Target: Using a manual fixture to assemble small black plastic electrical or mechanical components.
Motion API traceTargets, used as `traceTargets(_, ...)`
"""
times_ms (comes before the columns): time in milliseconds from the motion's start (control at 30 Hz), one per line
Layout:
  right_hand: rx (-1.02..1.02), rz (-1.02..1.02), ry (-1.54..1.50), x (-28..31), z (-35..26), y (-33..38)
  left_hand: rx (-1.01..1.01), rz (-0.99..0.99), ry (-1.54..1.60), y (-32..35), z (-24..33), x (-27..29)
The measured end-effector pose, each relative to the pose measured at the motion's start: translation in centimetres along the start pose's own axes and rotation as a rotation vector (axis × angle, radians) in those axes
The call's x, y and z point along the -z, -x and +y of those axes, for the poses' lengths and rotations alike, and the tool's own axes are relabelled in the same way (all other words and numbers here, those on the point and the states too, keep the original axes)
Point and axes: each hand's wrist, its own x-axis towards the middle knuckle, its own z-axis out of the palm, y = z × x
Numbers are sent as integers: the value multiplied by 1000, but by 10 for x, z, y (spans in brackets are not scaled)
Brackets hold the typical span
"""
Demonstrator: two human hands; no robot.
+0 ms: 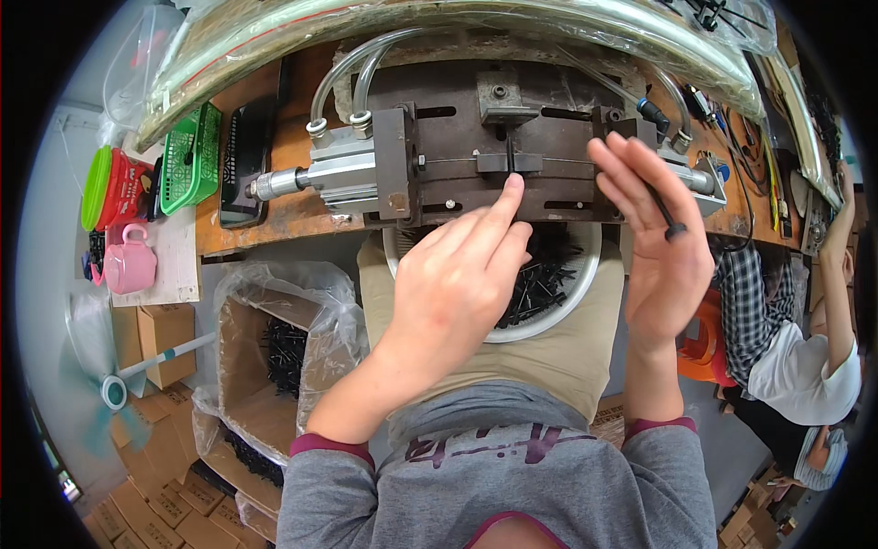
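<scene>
My left hand [462, 270] reaches over the near side of a dark metal fixture [457, 188]. Its index finger is stretched out, the tip touching a thin black piece [511, 157] that stands in the slot between two small metal jaws [494, 164]. The other fingers are loosely bent, and the thumb is hidden. On the right my right hand [660, 233] is raised beside the fixture's right end, its fingers long and slightly blurred. A short black rod [674, 229] with a round end lies across its palm, held there. Below the fixture, a white tub [585, 291] of black rods rests between my legs.
Pneumatic cylinders [343, 174] with clear hoses flank the fixture on the wooden bench [224, 240]. Left stand a green basket [203, 157], a phone [245, 165] and a pink cup [130, 263]. A lined carton [247, 366] holds black parts. At right another person [796, 366] sits.
</scene>
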Motion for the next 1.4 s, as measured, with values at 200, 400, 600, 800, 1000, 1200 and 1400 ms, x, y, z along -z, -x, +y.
traceTargets(200, 69, 37, 61, -6, -13, -1, 0, -100, -133, -13, -3, 0)
traceTargets(400, 165, -87, 354, 6, -21, 2, -7, -163, -91, -22, -2, 15)
traceTargets(600, 215, -173, 781, -2, -7, 4, -143, 215, 1, -89, -37, 57)
traceTargets(800, 243, -327, 863, -23, 15, 7, -52, 271, -176, -157, -86, 72)
traceTargets(1000, 286, -319, 960, -27, 22, 1, 131, 154, 22, -163, -74, 74)
traceTargets(1200, 267, -400, 994, -27, 9, -8, 60, 417, 243, -130, -66, 76)
traceTargets(1400, 384, -151, 649, -28, -14, -90, 19, 440, 312, -62, -53, 81)
